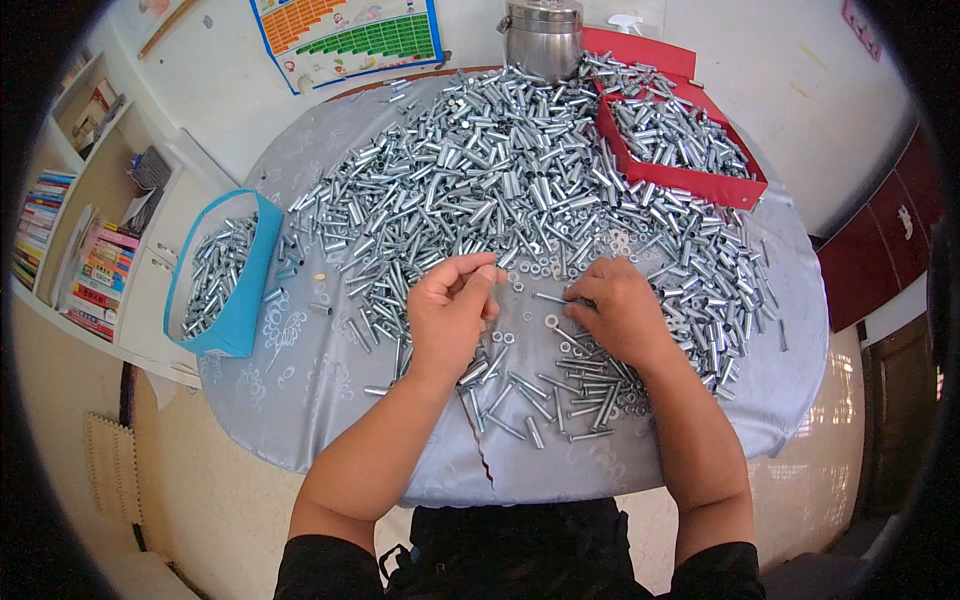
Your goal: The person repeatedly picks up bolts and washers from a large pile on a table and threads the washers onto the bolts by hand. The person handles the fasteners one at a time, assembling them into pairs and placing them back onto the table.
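Observation:
My left hand [448, 315] is over the front of a large heap of silver metal parts [470, 180], its thumb and index finger pressed together. Whatever sits in that pinch is too small to make out. To its right, my right hand [622, 312] is closed, with a thin silver bolt [549, 298] sticking out leftward from its fingertips. Loose nuts [502, 338] and washers [551, 321] lie between the hands. Closer to me, several bolts [592, 405] are scattered on the cloth, beside a short metal sleeve [534, 432].
A blue bin [240, 320] of metal parts stands at the left. At the back right, a red box [690, 178] is full of similar parts, near a steel pot [543, 45]. The grey tablecloth [330, 420] has a tear [477, 440] near the front edge.

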The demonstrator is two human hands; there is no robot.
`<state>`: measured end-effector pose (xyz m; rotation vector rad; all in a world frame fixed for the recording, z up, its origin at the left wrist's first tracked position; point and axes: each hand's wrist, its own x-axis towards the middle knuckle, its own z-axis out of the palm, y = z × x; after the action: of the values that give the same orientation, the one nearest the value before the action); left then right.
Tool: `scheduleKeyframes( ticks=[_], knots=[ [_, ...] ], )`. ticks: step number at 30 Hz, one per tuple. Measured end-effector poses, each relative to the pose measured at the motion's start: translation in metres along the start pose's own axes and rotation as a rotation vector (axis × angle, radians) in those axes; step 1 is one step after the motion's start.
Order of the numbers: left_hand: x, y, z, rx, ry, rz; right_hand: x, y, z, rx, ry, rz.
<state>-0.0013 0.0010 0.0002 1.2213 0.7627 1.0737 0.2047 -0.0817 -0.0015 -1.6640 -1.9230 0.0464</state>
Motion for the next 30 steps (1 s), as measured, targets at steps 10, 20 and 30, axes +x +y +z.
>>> scheduleKeyframes(
  ticks=[10,20,30],
  knots=[
    [-0.006,-0.003,0.005,0.216,-0.235,-0.046,0.006,-0.019,-0.015,0.348,0.108,0.069],
    [-0.003,0.0,0.003,0.02,-0.129,-0.132,-0.004,0.017,-0.034,0.165,0.015,0.257],
    [-0.003,0.003,0.003,0.019,-0.141,-0.14,-0.001,0.002,-0.031,0.342,0.013,0.173]
  ],
)
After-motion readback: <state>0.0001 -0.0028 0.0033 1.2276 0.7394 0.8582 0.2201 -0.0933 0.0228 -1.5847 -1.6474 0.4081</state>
